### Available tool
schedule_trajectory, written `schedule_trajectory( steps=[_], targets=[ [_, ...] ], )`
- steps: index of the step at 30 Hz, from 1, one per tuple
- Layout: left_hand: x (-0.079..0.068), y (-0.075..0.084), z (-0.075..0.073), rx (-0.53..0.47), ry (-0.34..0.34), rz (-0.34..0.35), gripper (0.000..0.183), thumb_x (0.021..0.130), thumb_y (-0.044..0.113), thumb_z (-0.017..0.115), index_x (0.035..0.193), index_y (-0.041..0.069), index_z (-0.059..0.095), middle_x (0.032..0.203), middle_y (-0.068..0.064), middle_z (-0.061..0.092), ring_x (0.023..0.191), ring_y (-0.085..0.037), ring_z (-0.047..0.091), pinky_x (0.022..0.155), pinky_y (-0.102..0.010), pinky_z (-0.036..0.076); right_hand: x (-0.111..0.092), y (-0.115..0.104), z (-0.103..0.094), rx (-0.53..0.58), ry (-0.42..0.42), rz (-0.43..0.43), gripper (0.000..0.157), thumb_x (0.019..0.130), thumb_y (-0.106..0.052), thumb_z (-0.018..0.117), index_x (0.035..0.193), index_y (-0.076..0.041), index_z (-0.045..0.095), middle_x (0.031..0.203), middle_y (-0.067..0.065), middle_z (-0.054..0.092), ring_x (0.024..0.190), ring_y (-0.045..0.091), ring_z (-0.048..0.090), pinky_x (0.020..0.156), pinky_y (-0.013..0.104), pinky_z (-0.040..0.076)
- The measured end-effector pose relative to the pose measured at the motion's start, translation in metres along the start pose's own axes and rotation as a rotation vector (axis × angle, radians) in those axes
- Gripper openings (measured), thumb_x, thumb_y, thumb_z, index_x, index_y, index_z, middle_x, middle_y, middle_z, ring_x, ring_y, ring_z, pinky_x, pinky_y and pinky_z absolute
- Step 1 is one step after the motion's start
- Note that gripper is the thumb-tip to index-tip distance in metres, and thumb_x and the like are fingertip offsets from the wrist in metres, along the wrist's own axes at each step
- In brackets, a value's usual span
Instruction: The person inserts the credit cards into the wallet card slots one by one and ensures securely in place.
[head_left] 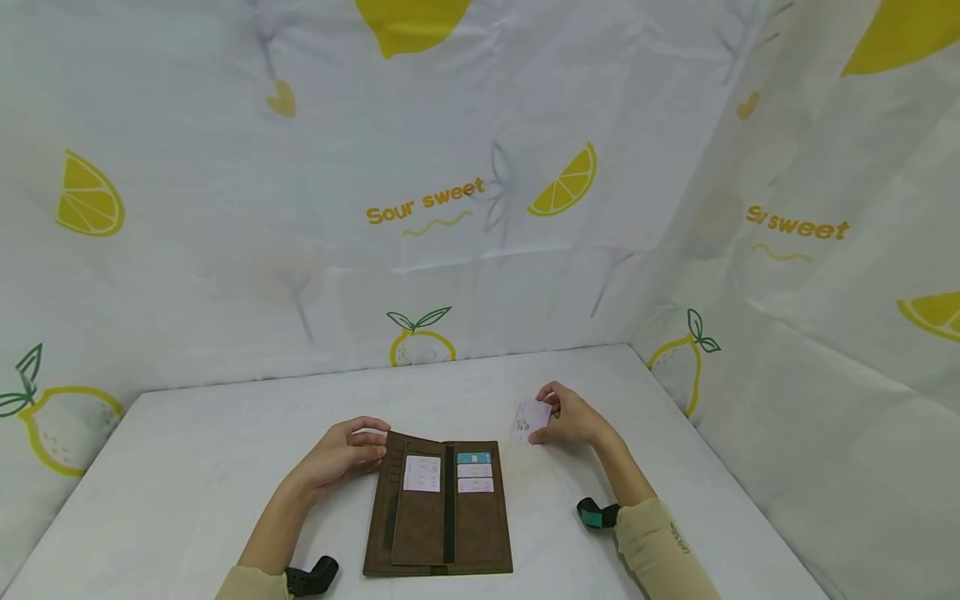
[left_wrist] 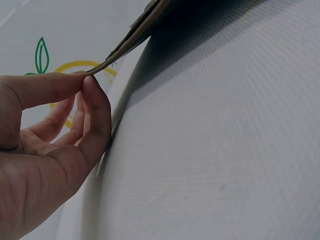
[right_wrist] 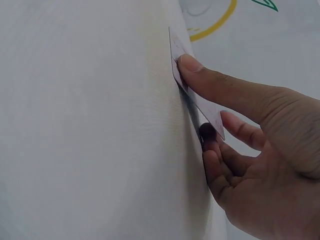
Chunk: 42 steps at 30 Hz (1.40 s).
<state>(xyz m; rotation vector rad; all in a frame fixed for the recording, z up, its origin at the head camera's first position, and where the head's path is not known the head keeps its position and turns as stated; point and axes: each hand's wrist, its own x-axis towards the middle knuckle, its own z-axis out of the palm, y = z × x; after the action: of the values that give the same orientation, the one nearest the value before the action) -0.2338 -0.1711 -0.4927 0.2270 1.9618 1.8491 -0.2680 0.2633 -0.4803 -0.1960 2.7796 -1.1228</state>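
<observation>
A brown wallet lies spread on the white table, with a pale card in its left panel and several cards in slots on the right panel. My left hand pinches the wallet's upper left corner between thumb and fingertip; the left wrist view shows that cover edge lifted off the table. To the right and beyond the wallet, my right hand holds a pale pinkish card by its edges. In the right wrist view this card is tilted, thumb on one edge and fingers around the other.
The white table meets a printed lemon curtain behind and another fabric wall at the right. Dark wrist devices sit by the left sleeve and the right sleeve.
</observation>
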Motion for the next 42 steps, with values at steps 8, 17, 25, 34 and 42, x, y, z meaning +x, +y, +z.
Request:
schedule_trajectory(
  steps=[8,17,25,34,42],
  targets=[
    [-0.001,-0.002,-0.001,-0.015,0.006,-0.006,0.044,0.101,0.001,0.07,0.142,-0.006,0.054,0.104,0.002,0.069,0.097,-0.01,0.067,0.089,-0.024,0.061,0.002,0.004,-0.006,0.086,-0.04,-0.064,0.063,0.081,-0.006,0.095,0.131,0.0,0.058,0.102,0.015,0.066,0.088,0.021,0.059,0.078,0.029,0.049],
    [-0.004,-0.003,-0.002,-0.017,0.015,-0.007,0.046,0.101,0.002,0.071,0.142,-0.006,0.054,0.105,0.001,0.069,0.097,-0.011,0.066,0.089,-0.024,0.061,0.007,0.011,-0.009,0.198,-0.073,-0.14,0.054,0.087,-0.001,0.088,0.134,0.0,0.061,0.101,0.017,0.067,0.08,0.015,0.063,0.073,0.023,0.053],
    [-0.005,-0.004,-0.003,-0.026,0.002,0.001,0.045,0.101,0.002,0.07,0.142,-0.005,0.054,0.105,0.002,0.068,0.098,-0.01,0.067,0.09,-0.025,0.061,0.006,0.012,-0.007,0.271,-0.051,-0.092,0.051,0.092,-0.003,0.084,0.137,-0.002,0.063,0.111,0.019,0.066,0.088,0.019,0.063,0.078,0.024,0.053],
    [-0.001,-0.005,-0.002,-0.02,-0.006,0.006,0.045,0.101,0.0,0.069,0.143,-0.006,0.054,0.106,0.002,0.068,0.098,-0.01,0.067,0.089,-0.024,0.061,0.002,0.011,-0.006,0.321,-0.033,-0.08,0.047,0.099,-0.009,0.076,0.143,-0.005,0.061,0.118,0.02,0.065,0.097,0.018,0.066,0.085,0.024,0.057],
    [0.0,-0.002,0.0,-0.001,-0.004,0.013,0.045,0.101,0.0,0.068,0.143,-0.007,0.053,0.106,0.001,0.067,0.099,-0.011,0.066,0.089,-0.024,0.061,0.003,0.003,-0.006,0.322,-0.03,-0.081,0.046,0.099,-0.014,0.078,0.143,-0.008,0.063,0.114,0.016,0.066,0.095,0.019,0.065,0.084,0.025,0.056]
  ],
)
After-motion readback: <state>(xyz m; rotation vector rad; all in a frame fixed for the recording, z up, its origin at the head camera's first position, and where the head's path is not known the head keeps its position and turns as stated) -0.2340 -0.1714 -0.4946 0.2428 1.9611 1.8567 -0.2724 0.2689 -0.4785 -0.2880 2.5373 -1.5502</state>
